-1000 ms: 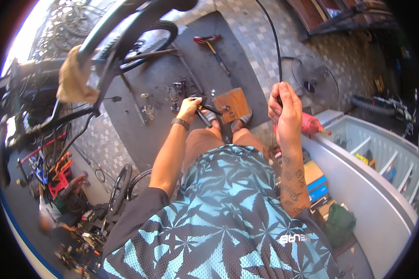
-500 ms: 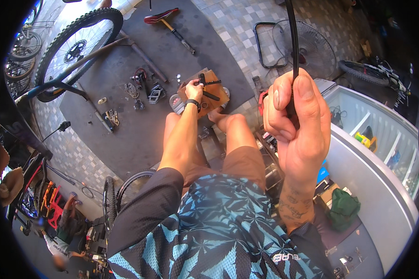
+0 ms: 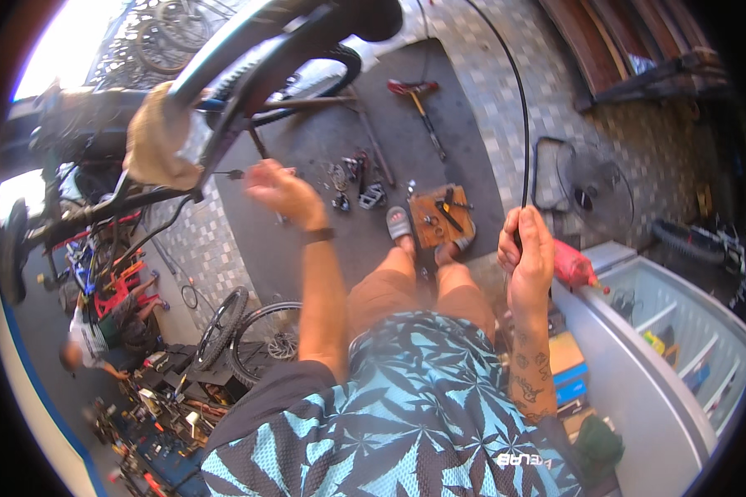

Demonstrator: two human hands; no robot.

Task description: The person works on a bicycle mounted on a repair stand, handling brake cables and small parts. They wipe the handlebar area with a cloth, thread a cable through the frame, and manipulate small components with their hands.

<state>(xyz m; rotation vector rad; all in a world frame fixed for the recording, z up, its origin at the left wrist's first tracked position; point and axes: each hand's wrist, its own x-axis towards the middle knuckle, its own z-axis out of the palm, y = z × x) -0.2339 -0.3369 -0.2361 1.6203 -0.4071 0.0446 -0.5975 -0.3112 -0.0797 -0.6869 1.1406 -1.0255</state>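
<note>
With the black tool (image 3: 448, 214) laid down on the wooden board (image 3: 423, 205), the left hand (image 3: 284, 194), too blurred for its grip to be told, was freed near the bike frame (image 3: 257, 89), while the black cable (image 3: 526, 137) was kept pinched in the right hand (image 3: 526, 244).

The cable (image 3: 528, 157) looked like smooth black plastic with a faint sheen. The bike frame (image 3: 239, 108) had a smooth painted finish, and the rag (image 3: 159, 137) was soft, matt cloth. The board (image 3: 428, 210) was worn, stained wood; the mat (image 3: 464, 124) beneath, matt and smudged. The shirt (image 3: 406, 398) was textured mesh cloth. The cabinet (image 3: 630, 373) looked smooth and pale.
</note>
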